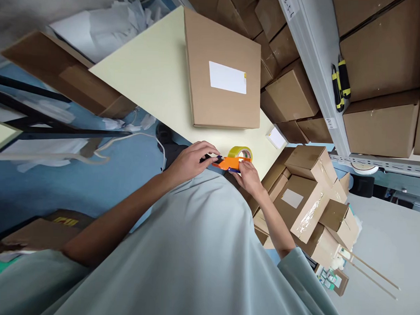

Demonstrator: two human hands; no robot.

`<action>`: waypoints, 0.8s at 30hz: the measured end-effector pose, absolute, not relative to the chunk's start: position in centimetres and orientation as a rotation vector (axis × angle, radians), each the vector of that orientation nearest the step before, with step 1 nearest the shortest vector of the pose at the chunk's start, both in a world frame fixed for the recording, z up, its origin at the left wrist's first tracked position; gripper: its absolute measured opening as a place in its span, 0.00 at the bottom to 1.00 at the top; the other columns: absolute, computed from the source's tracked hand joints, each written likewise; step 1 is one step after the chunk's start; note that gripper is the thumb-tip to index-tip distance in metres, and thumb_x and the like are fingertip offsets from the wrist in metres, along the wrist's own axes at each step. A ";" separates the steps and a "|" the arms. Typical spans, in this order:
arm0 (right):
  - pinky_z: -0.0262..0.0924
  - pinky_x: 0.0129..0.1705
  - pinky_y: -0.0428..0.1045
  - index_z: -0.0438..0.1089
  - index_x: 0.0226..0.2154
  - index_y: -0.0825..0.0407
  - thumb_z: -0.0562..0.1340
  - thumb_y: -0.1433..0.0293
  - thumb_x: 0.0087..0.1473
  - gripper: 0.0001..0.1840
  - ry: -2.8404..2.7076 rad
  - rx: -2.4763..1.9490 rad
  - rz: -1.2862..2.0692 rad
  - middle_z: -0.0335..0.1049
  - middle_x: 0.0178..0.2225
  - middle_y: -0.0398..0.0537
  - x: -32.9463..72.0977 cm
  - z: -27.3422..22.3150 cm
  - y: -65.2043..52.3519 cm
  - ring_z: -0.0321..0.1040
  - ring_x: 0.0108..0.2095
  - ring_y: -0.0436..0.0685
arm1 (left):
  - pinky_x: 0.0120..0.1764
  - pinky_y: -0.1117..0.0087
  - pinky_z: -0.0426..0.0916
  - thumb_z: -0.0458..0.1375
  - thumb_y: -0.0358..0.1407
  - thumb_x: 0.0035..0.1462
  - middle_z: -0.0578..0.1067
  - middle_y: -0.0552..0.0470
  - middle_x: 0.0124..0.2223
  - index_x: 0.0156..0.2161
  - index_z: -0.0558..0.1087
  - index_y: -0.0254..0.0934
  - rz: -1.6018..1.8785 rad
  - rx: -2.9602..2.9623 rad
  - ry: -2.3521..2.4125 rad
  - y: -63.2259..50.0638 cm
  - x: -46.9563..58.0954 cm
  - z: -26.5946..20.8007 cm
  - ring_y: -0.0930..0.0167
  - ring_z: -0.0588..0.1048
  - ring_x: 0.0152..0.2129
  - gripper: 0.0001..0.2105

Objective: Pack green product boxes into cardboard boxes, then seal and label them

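A tape gun (226, 163) with an orange body is held close to my waist, at the near edge of the pale table (165, 59). A roll of yellow tape (235, 151) sits on its far side. The fingers of my left hand (194, 160) are closed around the dark part at its left end. My right hand (249, 178) grips the orange body from the right, thumb on top. Just beyond lies a flat brown cardboard box (225, 107) with a white label (227, 77) on its upper face.
A small white box (276, 137) sits at the table's right edge. Stacked cartons (303, 202) stand to the right. Two yellow-black cutters (340, 84) hang at a shelf of cartons. Left, there is an open carton (78, 79) and a white cable (135, 135).
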State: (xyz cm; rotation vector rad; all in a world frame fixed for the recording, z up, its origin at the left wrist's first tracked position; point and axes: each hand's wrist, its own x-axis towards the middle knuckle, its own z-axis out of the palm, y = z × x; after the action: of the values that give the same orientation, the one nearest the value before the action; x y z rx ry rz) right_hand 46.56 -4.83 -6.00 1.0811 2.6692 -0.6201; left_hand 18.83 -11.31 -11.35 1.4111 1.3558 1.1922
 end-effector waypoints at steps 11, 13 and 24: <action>0.71 0.59 0.62 0.72 0.46 0.50 0.56 0.53 0.79 0.19 2.657 0.866 -0.599 0.79 0.41 0.58 45.2 -5.8 -5.0 0.76 0.46 0.68 | 0.46 0.62 0.79 0.61 0.40 0.70 0.84 0.47 0.47 0.53 0.80 0.42 1.220 1.265 1.420 -13.7 19.3 -12.4 0.65 0.82 0.40 0.12; 0.70 0.60 0.62 0.72 0.46 0.50 0.57 0.54 0.79 0.19 2.650 0.851 -0.609 0.79 0.41 0.58 45.1 -5.9 -5.1 0.76 0.47 0.68 | 0.45 0.63 0.80 0.62 0.40 0.68 0.84 0.48 0.45 0.56 0.80 0.42 1.213 1.228 1.441 -14.1 19.3 -12.8 0.65 0.82 0.39 0.14; 0.71 0.55 0.58 0.70 0.48 0.50 0.59 0.51 0.78 0.19 2.452 0.836 -0.551 0.80 0.43 0.57 43.6 -4.8 -6.2 0.77 0.46 0.66 | 0.50 0.61 0.78 0.58 0.38 0.70 0.83 0.48 0.44 0.60 0.76 0.42 1.236 1.216 1.453 -15.7 19.1 -14.3 0.65 0.79 0.39 0.16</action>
State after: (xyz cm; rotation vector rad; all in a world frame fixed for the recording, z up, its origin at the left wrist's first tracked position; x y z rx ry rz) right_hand 43.62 -6.15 -4.85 0.8360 2.4516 -0.5514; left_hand 19.11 -15.67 -14.29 1.2157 1.4531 1.2361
